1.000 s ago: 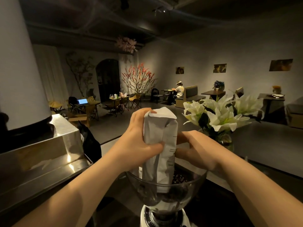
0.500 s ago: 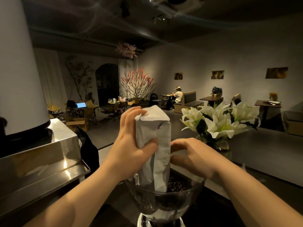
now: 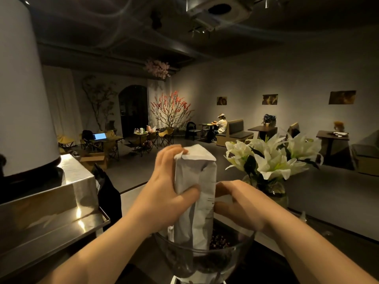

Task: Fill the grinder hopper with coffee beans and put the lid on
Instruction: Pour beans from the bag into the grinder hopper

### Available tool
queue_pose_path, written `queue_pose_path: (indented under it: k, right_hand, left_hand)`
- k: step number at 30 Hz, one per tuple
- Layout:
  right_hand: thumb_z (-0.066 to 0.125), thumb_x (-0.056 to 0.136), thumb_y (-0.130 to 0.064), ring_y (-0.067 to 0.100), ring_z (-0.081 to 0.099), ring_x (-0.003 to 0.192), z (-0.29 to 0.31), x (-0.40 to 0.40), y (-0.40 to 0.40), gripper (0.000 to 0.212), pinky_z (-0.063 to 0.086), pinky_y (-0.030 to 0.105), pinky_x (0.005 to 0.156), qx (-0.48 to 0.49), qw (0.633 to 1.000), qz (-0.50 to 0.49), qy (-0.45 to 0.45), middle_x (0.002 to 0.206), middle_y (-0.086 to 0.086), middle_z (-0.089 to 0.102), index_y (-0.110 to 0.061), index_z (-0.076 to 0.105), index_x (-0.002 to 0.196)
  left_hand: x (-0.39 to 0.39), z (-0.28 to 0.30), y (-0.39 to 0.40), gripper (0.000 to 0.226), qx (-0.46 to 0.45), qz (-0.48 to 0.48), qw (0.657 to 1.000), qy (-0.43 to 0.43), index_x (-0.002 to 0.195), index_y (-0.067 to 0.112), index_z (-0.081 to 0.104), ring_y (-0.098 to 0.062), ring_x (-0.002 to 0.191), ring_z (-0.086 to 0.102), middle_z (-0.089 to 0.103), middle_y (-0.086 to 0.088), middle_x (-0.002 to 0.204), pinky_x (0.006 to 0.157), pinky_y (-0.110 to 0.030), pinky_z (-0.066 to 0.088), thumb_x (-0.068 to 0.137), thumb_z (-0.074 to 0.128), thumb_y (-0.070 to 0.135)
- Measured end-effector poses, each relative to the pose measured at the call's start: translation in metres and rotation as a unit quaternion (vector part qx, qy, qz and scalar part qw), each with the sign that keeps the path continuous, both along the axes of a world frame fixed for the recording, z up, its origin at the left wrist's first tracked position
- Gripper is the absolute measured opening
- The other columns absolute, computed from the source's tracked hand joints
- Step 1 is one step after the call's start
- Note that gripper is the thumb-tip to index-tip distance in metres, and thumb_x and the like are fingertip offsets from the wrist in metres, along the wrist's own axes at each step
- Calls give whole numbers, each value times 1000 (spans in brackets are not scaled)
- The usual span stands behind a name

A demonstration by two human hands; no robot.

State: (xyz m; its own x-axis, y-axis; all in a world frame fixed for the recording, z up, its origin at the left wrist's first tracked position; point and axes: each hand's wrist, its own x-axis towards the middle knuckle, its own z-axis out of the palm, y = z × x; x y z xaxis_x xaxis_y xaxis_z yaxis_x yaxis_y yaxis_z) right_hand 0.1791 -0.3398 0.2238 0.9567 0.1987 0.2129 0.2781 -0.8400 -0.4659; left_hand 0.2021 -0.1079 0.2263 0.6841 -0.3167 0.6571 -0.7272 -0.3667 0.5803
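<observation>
A white paper coffee bag (image 3: 196,201) stands upside down, its mouth down inside the clear grinder hopper (image 3: 238,253) at the bottom centre. Dark coffee beans (image 3: 220,240) lie in the hopper beside the bag. My left hand (image 3: 166,191) grips the bag from the left, thumb across its front. From the right, my right hand (image 3: 240,201) holds the bag's lower side, fingers curled against it. No hopper lid is in view.
A shiny steel machine top (image 3: 51,201) sits close on the left under a large white cylinder (image 3: 20,89). A glass vase of white lilies (image 3: 272,158) stands just behind and right of the hopper. A dim café room with tables lies beyond.
The bag and both hands have stayed over the hopper, with the bag shifting slightly; the view has tilted upward so the hopper sits lower in frame.
</observation>
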Motion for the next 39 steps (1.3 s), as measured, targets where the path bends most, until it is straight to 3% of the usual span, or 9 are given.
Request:
queue_pose_path:
  k: [9, 13, 16, 19, 22, 25, 27, 32, 39]
  right_hand:
    - [64, 90, -74, -3, 65, 121, -4, 1, -2, 46, 57, 37, 103, 16, 1000, -4, 9, 126, -31, 72, -51, 71, 129]
    - [56, 82, -82, -2, 67, 117, -1, 1, -1, 58, 59, 40, 103, 15, 1000, 4, 5, 124, -31, 74, -50, 72, 127]
    - [59, 88, -77, -1, 67, 117, 0, -2, -1, 50, 59, 39, 102, 5, 1000, 5, 2, 125, -28, 74, -50, 71, 128]
    - [59, 86, -79, -2, 67, 117, 1, -2, 0, 52, 59, 38, 102, 15, 1000, 7, 7, 124, -29, 74, -50, 73, 127]
    - [50, 77, -85, 1, 69, 117, 1, 0, 1, 66, 60, 40, 101, 7, 1000, 1, 3, 125, -27, 75, -49, 72, 128]
    - [58, 87, -78, -1, 68, 118, 0, 1, 0, 53, 60, 39, 102, 8, 1000, 8, 12, 127, -29, 74, -49, 72, 130]
    - [54, 84, -80, 0, 68, 119, -1, 1, -1, 59, 60, 40, 102, -4, 1000, 8, 0, 129, -29, 73, -49, 72, 131]
    - [60, 89, -74, 0, 68, 119, -2, 2, -2, 49, 59, 41, 103, 9, 1000, 7, 12, 128, -29, 74, -50, 72, 130]
    - [55, 79, -80, 0, 70, 117, -5, 4, -2, 57, 60, 42, 101, 17, 1000, 9, 0, 125, -30, 75, -53, 73, 126]
  left_hand:
    - [-1, 3, 2, 80, -4, -20, 1000, 23, 141, 57, 27, -1, 136, 43, 28, 24, 149, 112, -43, 51, 77, 73, 45]
    - [2, 0, 2, 79, -12, -5, 1000, -2, 142, 55, 29, 6, 136, 42, 29, 24, 150, 112, -36, 49, 81, 74, 35]
    - [-1, 2, 2, 81, 12, -29, 999, 40, 141, 59, 27, -3, 134, 50, 34, 21, 150, 108, -38, 54, 78, 75, 44]
    - [2, 0, 3, 78, -3, -8, 1000, -3, 142, 53, 30, 6, 135, 42, 31, 23, 150, 111, -27, 48, 80, 75, 38]
    - [0, 3, 1, 80, 30, -21, 999, 16, 144, 53, 29, 4, 131, 46, 34, 22, 148, 109, -35, 52, 78, 74, 42]
    - [2, 2, 1, 79, 1, -18, 1000, 15, 142, 53, 31, 0, 132, 48, 34, 21, 148, 106, -37, 54, 75, 72, 49]
    - [1, 4, 0, 80, 28, -31, 998, 36, 140, 60, 28, -4, 131, 52, 38, 18, 148, 107, -41, 55, 74, 72, 52]
    - [1, 2, 1, 78, 17, -18, 1000, 18, 144, 51, 30, -3, 134, 48, 35, 19, 149, 110, -42, 51, 78, 71, 50]
    - [-2, 3, 0, 76, 43, -13, 999, 7, 142, 52, 27, 3, 133, 44, 31, 22, 148, 112, -39, 50, 83, 73, 42]
